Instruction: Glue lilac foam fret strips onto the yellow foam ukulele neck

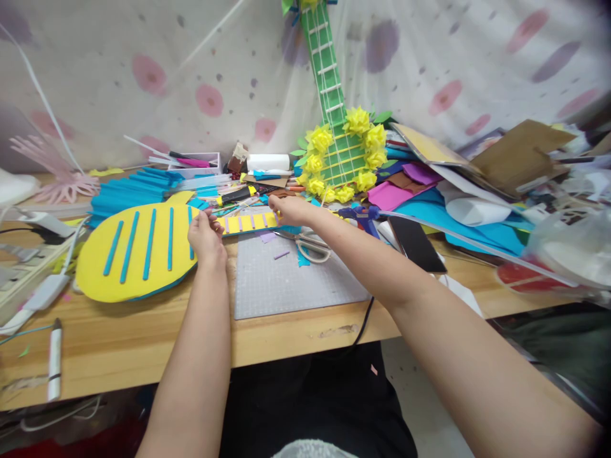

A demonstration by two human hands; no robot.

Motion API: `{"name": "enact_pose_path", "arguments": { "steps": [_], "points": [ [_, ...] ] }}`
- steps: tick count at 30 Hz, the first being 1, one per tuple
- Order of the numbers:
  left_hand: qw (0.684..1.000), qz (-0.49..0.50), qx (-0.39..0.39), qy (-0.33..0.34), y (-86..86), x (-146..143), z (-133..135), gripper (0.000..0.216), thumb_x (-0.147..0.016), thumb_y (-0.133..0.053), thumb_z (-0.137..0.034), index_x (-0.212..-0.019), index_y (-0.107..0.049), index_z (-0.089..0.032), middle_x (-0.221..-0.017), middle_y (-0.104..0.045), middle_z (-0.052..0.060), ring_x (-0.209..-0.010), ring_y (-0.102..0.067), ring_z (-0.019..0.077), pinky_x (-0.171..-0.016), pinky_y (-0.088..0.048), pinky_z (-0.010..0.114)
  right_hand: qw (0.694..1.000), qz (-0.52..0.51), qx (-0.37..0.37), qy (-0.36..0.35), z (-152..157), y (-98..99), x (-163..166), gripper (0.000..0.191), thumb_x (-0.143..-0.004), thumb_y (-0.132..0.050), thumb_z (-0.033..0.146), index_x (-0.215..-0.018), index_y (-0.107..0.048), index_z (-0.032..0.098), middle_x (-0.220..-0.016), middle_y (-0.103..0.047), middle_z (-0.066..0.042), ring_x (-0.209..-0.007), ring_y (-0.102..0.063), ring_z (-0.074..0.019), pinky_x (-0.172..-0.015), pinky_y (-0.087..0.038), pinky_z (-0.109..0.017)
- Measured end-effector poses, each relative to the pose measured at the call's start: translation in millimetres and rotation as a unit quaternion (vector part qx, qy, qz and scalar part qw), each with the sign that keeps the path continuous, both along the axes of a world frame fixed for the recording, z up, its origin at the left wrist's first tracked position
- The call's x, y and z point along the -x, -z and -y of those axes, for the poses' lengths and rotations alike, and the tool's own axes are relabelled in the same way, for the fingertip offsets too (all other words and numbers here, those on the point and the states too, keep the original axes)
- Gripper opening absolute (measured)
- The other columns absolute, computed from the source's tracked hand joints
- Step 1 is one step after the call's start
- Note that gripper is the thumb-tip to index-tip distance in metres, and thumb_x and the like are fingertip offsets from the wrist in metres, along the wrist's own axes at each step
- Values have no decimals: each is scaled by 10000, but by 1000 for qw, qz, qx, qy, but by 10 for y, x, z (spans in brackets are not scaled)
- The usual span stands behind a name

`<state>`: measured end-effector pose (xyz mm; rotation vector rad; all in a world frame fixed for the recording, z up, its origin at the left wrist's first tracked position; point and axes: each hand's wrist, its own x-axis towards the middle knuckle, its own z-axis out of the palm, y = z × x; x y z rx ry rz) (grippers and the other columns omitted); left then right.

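Note:
A yellow paper guitar with blue edges lies at the left of the desk, blue strips across its round body and small purple strips along its neck. My left hand is closed on it where body and neck meet. Farther along the neck, my right hand has its fingers bent and closed around the far part, hiding that end. Below the right hand, scissors lie on a grey cutting mat beside a loose purple strip.
A green paper guitar with yellow flowers stands against the curtain. A blue glue gun and black phone lie right of the mat. Coloured paper is piled at right. A white marker and power strip are left.

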<state>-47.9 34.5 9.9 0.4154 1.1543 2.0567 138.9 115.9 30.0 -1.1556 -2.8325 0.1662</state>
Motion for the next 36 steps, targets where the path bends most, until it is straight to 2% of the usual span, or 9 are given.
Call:
{"name": "enact_pose_path", "arguments": {
  "steps": [15,22,27,30,33,36],
  "points": [
    [1000,-8,6,0,-11,-14,3,186,-755,-597,-315,-701,-530,-150,-571,-459,-51,-436,-395,16,-439,-335,137,997,69,-29,-4,29,-74,80,410,-694,-540,116,-1095,-456,125,-988,-657,-125,-872,-591,-232,-642,-384,-272],
    [1000,1,2,1,-3,-12,-1,158,-777,-570,-279,-707,-534,-143,-562,-468,-48,-435,-393,15,-431,-335,133,999,45,-14,-5,28,-91,61,462,-665,-594,124,-1103,-449,135,-1022,-640,-134,-891,-590,-234,-680,-406,-282],
    [1000,-13,10,8,-9,-55,0,190,-766,-580,-312,-693,-524,-145,-556,-463,-53,-424,-388,16,-433,-330,139,998,-50,45,7,-30,-88,-52,569,-603,-691,178,-1104,-421,161,-1117,-594,-122,-888,-593,-193,-704,-425,-267],
    [999,-42,13,17,0,-118,-3,204,-769,-572,-330,-692,-522,-148,-557,-461,-53,-424,-385,19,-438,-329,143,984,-150,94,27,-46,-4,-154,518,-605,-695,192,-1044,-420,173,-1102,-594,-92,-838,-599,-146,-696,-441,-251],
    [994,-110,15,22,48,-190,-5,213,-783,-545,-347,-692,-527,-155,-562,-475,-47,-424,-385,28,-448,-336,154,955,-268,116,54,-21,143,-231,346,-666,-632,225,-940,-426,179,-1021,-614,-63,-809,-602,-130,-712,-459,-268],
    [972,-229,33,30,125,-242,-1,219,-796,-513,-365,-698,-529,-170,-578,-495,-37,-447,-410,51,-474,-349,177,905,-389,129,111,17,288,-258,187,-709,-541,209,-836,-406,188,-934,-623,-42,-810,-599,-123,-766,-466,-296]
  ]
}}
